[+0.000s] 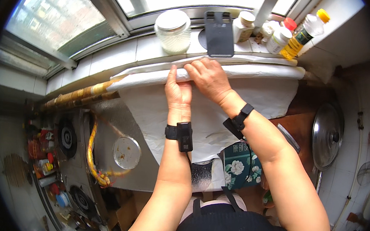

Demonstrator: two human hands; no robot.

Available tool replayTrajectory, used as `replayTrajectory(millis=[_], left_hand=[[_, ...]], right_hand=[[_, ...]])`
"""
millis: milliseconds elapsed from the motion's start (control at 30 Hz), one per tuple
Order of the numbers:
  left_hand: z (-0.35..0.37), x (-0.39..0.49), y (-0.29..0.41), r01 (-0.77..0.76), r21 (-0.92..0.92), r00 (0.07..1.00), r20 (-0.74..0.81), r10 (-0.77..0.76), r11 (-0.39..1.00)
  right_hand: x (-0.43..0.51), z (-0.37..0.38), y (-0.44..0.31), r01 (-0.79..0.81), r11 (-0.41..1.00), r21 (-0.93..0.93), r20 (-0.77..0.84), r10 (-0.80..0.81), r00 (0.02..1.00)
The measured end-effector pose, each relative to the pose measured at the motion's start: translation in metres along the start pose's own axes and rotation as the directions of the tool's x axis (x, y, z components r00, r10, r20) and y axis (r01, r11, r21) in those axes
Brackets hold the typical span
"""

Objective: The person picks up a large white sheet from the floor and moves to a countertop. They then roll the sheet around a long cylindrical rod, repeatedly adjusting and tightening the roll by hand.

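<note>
A long pole [78, 93] lies across the counter below the window sill, its middle part wrapped in a white sheet [259, 92] of paper or cloth. My left hand [179, 88] is at the wrapped pole, palm up and thumb raised over it; its fingertips are partly hidden beneath. Close to its right, my right hand [209, 78] rests over the roll from above with bent fingers. The sheet hangs from the roll towards my body, over the counter and below both forearms. Its lower part is creased. A second white fold runs along the sill edge behind the roll.
On the sill stand a glass jar [173, 35], a black phone holder [221, 36], white bottles [243, 27] and an oil bottle [298, 43]. Gas burners [67, 137], a yellow hose [92, 147] and a round metal lid [127, 152] are left. A pot lid [326, 136] leans right.
</note>
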State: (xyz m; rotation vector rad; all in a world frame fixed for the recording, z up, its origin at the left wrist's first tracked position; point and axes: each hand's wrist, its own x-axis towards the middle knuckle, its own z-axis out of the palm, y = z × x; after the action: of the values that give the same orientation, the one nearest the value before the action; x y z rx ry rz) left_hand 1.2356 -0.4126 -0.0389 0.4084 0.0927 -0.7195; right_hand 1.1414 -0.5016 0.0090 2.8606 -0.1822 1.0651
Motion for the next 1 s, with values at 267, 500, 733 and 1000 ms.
replayTrajectory(millis=[267,500,733,1000], left_hand=[[-0.003,0.011,0.007,0.122,0.058,0.990,-0.083,-0.117,0.991],[0.002,0.009,0.008,0.029,0.115,0.987,-0.162,-0.010,0.993],[-0.003,0.013,0.013,0.064,0.118,0.990,-0.130,-0.049,0.991],[0.030,-0.016,0.003,0.095,-0.031,0.987,-0.125,-0.099,0.995]], right_hand=[[-0.037,-0.045,-0.014,-0.135,0.934,0.331,-0.114,0.181,0.977],[-0.078,-0.042,0.006,-0.060,-0.593,0.803,0.593,0.787,0.170],[-0.068,-0.020,0.068,0.425,-0.659,0.621,0.672,0.727,0.145],[-0.072,-0.012,0.068,0.445,-0.665,0.600,0.612,0.740,0.280]])
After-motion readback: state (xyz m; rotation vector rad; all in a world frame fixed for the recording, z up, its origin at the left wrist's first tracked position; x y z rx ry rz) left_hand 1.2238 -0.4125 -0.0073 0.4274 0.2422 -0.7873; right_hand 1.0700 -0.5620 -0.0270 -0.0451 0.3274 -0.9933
